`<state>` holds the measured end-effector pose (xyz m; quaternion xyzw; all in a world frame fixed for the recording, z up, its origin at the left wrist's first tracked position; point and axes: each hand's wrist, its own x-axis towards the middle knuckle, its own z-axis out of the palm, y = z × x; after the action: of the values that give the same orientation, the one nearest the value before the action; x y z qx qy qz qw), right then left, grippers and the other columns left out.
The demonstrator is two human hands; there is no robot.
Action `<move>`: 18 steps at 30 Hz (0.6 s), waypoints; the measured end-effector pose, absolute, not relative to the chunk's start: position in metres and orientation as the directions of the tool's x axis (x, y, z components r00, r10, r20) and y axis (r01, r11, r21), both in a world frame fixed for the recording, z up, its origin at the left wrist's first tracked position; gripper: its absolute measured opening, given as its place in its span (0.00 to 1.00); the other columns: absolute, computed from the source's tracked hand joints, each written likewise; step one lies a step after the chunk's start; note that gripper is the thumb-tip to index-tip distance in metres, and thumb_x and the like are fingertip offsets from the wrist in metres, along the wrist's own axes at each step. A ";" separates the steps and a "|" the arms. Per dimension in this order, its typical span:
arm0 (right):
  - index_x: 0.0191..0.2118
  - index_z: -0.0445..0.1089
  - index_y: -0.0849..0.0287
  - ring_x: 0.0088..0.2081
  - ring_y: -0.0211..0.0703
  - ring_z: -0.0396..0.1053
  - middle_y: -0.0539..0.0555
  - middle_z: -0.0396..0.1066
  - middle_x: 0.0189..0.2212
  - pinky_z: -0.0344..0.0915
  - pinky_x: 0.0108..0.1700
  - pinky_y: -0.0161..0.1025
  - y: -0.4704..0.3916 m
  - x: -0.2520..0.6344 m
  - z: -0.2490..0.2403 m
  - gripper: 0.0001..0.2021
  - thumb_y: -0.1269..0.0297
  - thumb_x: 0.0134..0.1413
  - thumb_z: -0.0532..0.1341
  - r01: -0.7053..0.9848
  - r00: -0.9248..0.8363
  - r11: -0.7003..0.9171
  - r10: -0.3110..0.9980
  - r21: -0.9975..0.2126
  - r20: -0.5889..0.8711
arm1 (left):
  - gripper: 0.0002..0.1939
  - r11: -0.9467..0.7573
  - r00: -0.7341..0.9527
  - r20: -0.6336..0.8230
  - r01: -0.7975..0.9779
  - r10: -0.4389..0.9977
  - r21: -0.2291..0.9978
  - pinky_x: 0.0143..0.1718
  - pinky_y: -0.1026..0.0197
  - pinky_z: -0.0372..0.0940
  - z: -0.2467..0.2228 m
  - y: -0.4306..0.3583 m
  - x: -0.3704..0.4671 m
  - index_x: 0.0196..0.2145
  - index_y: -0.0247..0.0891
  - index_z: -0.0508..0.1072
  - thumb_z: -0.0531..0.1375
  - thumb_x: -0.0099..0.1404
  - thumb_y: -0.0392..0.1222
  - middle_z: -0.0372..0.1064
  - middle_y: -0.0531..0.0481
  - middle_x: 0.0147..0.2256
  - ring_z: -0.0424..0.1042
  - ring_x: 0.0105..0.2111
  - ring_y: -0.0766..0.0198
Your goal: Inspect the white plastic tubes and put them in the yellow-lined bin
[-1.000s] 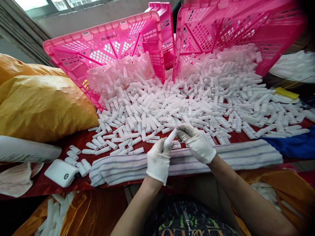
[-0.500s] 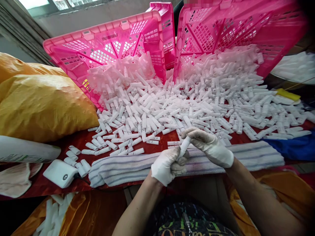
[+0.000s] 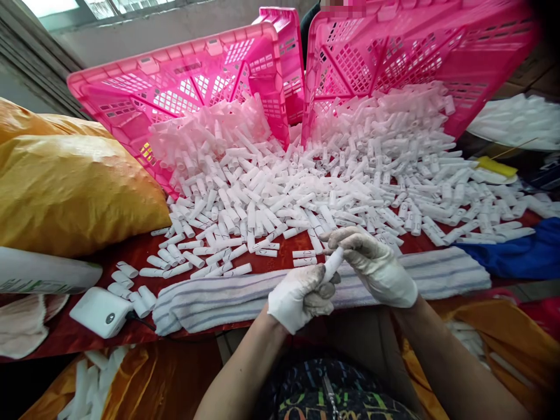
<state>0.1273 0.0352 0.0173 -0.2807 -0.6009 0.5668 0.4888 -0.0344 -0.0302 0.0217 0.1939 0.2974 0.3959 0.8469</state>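
Observation:
In a white glove, my left hand (image 3: 301, 297) is closed around the lower end of a white tube (image 3: 333, 263), which tilts up to the right. My right hand (image 3: 374, 265), also gloved, has its fingertips pressed on the tube's upper end. Both hands are over a white towel with grey stripes (image 3: 210, 300) along the table's front edge. Just beyond them lies a large heap of short white tubes (image 3: 280, 186), some with dark marks, on a red cloth (image 3: 280, 262).
Pink baskets (image 3: 175, 70) lie tipped behind the heap. A yellow sack (image 3: 74, 192), a white cylinder (image 3: 48, 271) and a white box with a cable (image 3: 100, 311) are at left. Blue cloth (image 3: 516, 251) is at right. Orange bags (image 3: 161, 379) with white tubes hang below the table edge.
The view has shifted slightly to the right. My right hand's fingers have moved a little on the tube's upper end; my left hand still grips the lower end.

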 end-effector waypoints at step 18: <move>0.39 0.70 0.54 0.38 0.45 0.73 0.53 0.75 0.36 0.72 0.43 0.42 0.013 0.118 0.021 0.15 0.58 0.44 0.69 -0.030 -0.164 -0.040 0.986 -0.999 -0.035 | 0.17 -0.037 -0.188 0.099 0.309 0.977 0.950 0.45 0.61 0.69 0.013 -0.038 0.004 0.49 0.39 0.73 0.55 0.68 0.48 0.76 0.46 0.41 0.75 0.40 0.61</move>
<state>0.1181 0.0133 0.0214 -0.4583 -0.5216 0.5568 0.4560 0.0041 -0.0376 0.0132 0.5347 0.6013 0.4823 0.3464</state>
